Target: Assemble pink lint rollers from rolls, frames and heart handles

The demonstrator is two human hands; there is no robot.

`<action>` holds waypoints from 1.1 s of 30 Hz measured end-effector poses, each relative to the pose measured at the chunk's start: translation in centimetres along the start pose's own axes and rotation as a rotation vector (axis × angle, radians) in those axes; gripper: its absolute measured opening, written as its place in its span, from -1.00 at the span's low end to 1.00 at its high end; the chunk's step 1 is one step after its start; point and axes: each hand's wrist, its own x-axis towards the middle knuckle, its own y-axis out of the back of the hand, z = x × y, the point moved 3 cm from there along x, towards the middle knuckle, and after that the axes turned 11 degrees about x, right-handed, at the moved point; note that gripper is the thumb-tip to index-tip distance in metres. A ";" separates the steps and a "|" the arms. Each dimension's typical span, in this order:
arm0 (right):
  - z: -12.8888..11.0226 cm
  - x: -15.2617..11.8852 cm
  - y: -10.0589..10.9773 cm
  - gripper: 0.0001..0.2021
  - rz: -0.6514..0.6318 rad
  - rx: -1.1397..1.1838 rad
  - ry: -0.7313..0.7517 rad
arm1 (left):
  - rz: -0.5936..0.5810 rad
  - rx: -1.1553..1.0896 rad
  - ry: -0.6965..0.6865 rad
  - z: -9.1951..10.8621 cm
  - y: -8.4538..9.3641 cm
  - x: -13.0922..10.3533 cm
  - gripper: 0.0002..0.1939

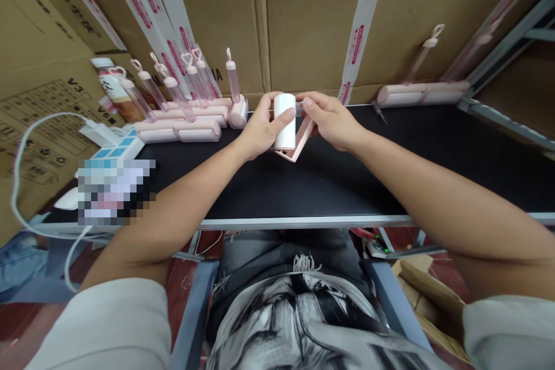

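Observation:
Above the black tabletop, my left hand [264, 127] is closed around a white lint roll [285, 122], held upright with the thumb across its front. My right hand [327, 117] pinches the upper part of a pink roller frame [303, 137], its thumb and fingers pressed together. The frame bends in an angle beneath the roll's lower end. Whether the roll sits on the frame or only beside it, I cannot tell. Closest to my left hand stands a pink lint roller [236, 98] with a clear pink handle pointing up.
More pink lint rollers [177, 129] are lined up at the left back, others [422, 93] at the right back. A small screwdriver-like tool [379, 112] lies by the right ones. Left are a bottle [117, 89], a power strip [113, 147] and cables. Cardboard [303, 23] walls the back.

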 end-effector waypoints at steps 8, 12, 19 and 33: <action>0.3 0.4 -0.2 -0.31 0.113 -0.090 0.213 | -0.101 -0.066 -0.021 0.3 -0.9 -0.4 -0.18; 0.3 0.3 -0.4 -0.31 0.165 -0.039 0.237 | -0.113 -0.089 -0.015 0.3 -1.3 -0.7 -0.20; 0.2 0.1 -0.9 -0.33 0.208 -0.067 0.244 | -0.163 -0.072 0.043 0.6 -1.8 -1.1 -0.36; 1.3 0.1 -1.0 -0.37 0.241 -0.062 0.142 | -0.303 -0.088 0.153 1.4 -2.6 -2.0 -0.42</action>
